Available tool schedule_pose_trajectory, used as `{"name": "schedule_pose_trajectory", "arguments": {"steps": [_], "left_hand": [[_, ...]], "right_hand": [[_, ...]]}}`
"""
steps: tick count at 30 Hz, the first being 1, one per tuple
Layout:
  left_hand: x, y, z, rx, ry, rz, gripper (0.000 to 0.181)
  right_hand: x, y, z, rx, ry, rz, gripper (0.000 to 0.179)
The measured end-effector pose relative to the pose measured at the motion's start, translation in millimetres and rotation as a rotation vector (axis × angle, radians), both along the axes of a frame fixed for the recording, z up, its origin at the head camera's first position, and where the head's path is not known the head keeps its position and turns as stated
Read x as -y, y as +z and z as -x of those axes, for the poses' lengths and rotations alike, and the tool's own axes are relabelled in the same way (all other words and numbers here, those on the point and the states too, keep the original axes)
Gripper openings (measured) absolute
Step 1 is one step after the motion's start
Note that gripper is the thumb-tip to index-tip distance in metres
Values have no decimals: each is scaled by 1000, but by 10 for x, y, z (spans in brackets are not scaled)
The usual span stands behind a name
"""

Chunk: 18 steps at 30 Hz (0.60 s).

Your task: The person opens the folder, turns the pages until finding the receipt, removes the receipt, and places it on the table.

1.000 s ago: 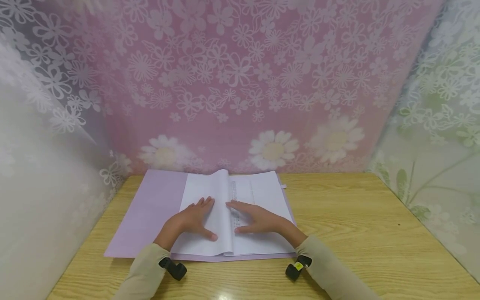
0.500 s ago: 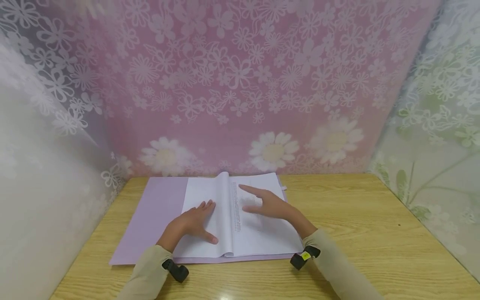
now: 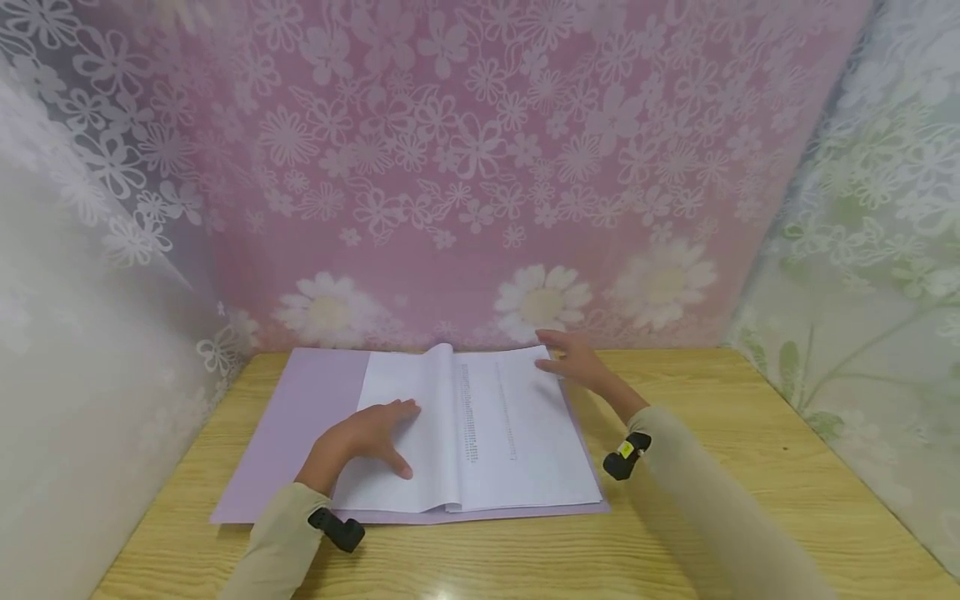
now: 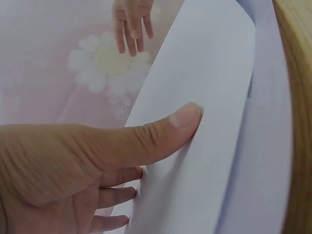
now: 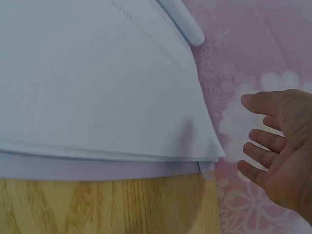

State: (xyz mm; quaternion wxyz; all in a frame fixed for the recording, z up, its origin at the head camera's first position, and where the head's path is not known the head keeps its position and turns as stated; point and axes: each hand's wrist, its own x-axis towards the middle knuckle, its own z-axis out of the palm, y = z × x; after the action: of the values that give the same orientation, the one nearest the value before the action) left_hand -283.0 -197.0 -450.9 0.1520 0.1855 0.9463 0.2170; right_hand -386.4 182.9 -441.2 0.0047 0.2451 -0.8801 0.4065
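A lilac folder (image 3: pixel 262 450) lies spread on the table with white sheets inside. Its left stack of pages (image 3: pixel 390 487) curls up along the middle fold. On that stack my left hand (image 3: pixel 365 439) rests with fingers spread, thumb toward the fold; the left wrist view shows the thumb (image 4: pixel 161 134) lying on the white paper. My right hand (image 3: pixel 581 364) hovers at the far right corner of the printed right page (image 3: pixel 536 442), fingers extended. In the right wrist view that right hand (image 5: pixel 280 146) is apart from the page corner (image 5: pixel 214 151), with nothing in it.
The wooden table (image 3: pixel 712 450) stretches to the right of the folder. Behind it hangs a pink floral curtain (image 3: pixel 480 217) close to the folder's far edge. A small white tab (image 5: pixel 204 169) sticks out at the folder's corner.
My right hand has gone from the middle fold across the right page to its far right corner, uncovering the printed columns. My left hand has stayed on the left pages, shifting slightly left.
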Motion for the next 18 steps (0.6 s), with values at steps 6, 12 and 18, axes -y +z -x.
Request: {"name": "schedule_pose_trajectory", "arguments": {"steps": [6,12,18], "left_hand": [[-21,-1,-16,5,23,5,106],[-46,33,-39,19,32,14,106],[-43,20,-28,36,49,27,107]], "right_hand": [[-135,-180,166,38,-56,-20,69],[-139,-291,244,81,-107,-73,75],[-65,-280,253,83,-118,-141,77]]}}
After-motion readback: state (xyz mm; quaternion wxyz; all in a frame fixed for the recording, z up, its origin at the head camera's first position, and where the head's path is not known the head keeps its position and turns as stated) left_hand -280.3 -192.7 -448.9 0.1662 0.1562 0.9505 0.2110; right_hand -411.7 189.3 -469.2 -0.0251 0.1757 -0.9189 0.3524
